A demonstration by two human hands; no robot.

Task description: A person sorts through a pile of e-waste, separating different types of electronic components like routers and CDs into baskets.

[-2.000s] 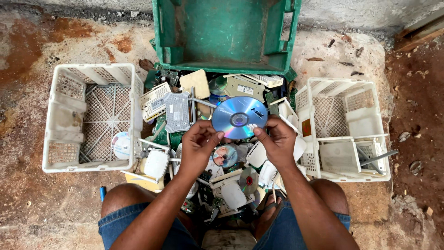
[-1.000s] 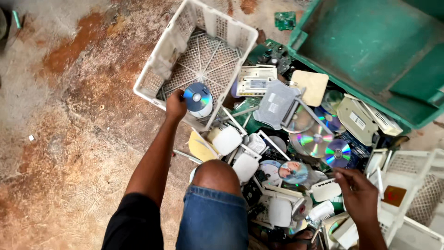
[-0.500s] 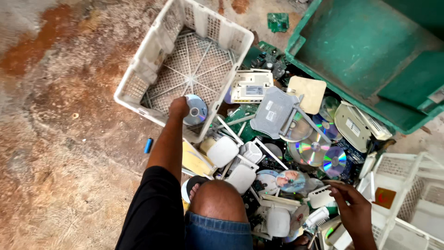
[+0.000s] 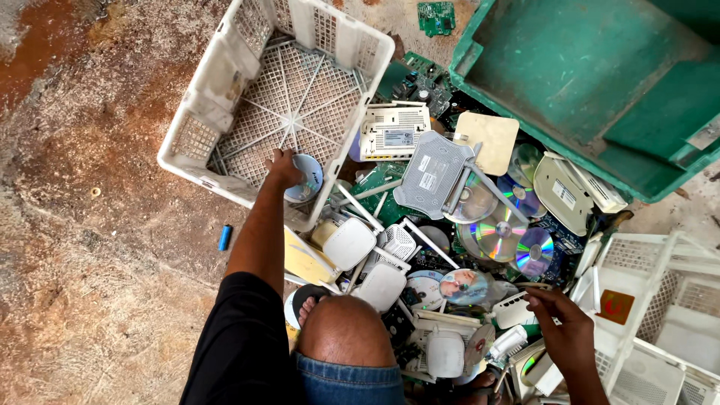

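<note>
Item 1, bare ground [image 4: 90,225]: reddish, stained concrete, with a small blue cylinder [image 4: 225,237] lying just outside the crate. Item 2, white lattice crate [image 4: 187,142]: plastic, its grid floor bare but for the disc entering it at the near right corner. Item 3, left hand [image 4: 283,166]: arm stretched out over the crate's near wall, fingers closed on the edge of a compact disc [image 4: 306,177], which sits low inside the crate, at or just above the floor; whether it touches cannot be told. Judged stage: the disc is at the point of being set down, so release calls only for the fingers to open while it is inside the wall. Item 4, heap of scrap electronics between the crates: white router [image 4: 394,131], grey router [image 4: 435,176] face down, green circuit boards, several shiny discs [image 4: 501,236], a printed disc [image 4: 461,286]. Item 5, green crate [image 4: 585,75]: large, at the top right. Item 6, right hand [image 4: 566,330]: low over the heap's right side, fingers loosely curled near white casings; whether it holds anything cannot be told. Item 7, second white crate [image 4: 660,300]: far right, just beside that hand.
</note>
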